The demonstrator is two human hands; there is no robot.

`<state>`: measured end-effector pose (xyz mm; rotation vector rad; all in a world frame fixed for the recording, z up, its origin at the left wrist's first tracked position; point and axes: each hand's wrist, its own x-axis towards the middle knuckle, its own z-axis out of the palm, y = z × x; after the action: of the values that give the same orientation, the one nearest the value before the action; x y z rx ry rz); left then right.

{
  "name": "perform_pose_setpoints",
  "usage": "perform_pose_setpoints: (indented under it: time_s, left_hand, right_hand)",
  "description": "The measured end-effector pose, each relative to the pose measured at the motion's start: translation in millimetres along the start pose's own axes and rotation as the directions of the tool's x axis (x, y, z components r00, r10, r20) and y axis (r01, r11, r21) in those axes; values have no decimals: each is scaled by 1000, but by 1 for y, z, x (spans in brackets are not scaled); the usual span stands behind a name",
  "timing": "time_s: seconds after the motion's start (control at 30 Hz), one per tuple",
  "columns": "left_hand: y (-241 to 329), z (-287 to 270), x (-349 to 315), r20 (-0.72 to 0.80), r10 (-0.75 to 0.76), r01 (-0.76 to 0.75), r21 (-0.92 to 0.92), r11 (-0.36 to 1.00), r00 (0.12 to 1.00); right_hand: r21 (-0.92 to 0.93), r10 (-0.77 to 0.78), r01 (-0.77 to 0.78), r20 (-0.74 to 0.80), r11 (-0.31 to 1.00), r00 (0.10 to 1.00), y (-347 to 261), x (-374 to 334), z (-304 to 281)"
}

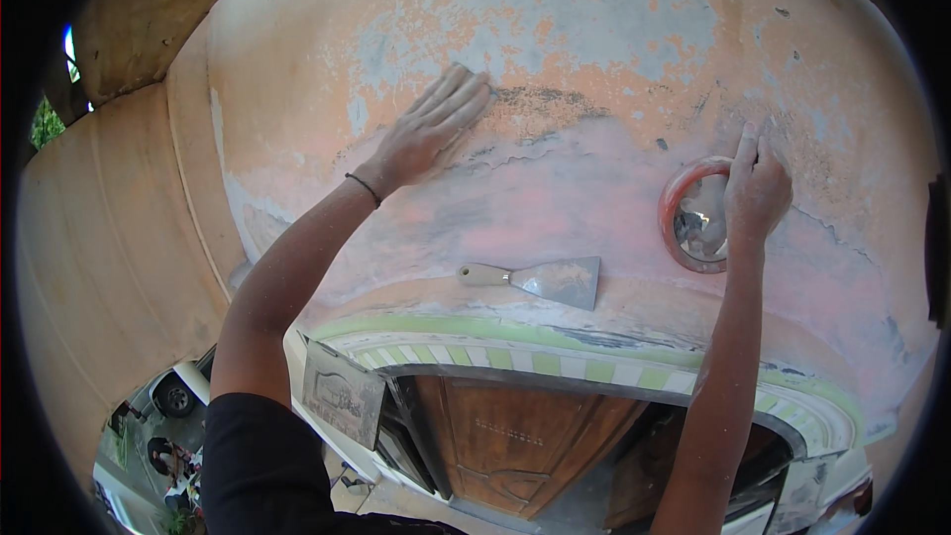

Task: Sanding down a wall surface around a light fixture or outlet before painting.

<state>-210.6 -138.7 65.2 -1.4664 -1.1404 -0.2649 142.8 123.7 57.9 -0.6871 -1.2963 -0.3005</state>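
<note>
My left hand (436, 124) lies flat on the wall, its fingers stretched out and close together against the peeling orange and grey paint. Over to the right, my right hand (758, 186) is closed, with its fingertips pointing up at the wall. Whatever it may grip is hidden. Its edge overlaps a round bowl-like thing (678, 206) with a red rim and a shiny, grey-smeared inside; I cannot tell whether the hand holds that rim. Between my arms, a putty knife (558, 282) with a pale handle and wide metal blade lies on the ledge, apart from both hands.
The patchy wall (555, 183) curves above a green-and-white trimmed arch (547, 362). Below it is a carved wooden door (515, 436). A grey, smeared panel (342, 393) stands at its left. Far below left, a person (168, 461) and a vehicle wheel (174, 396) show.
</note>
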Motion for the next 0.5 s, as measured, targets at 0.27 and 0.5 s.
perform_pose_setpoints:
  time_s: [0.27, 0.5]
  left_hand:
    - [-223, -1, -60, -411, -877, 884, -272, 379, 249]
    - [57, 9, 11, 37, 52, -50, -40, 998, 998]
  right_hand:
    - [31, 11, -10, -43, 999, 999, -12, -1, 9]
    - [21, -18, 17, 56, 1000, 998, 7, 3, -4]
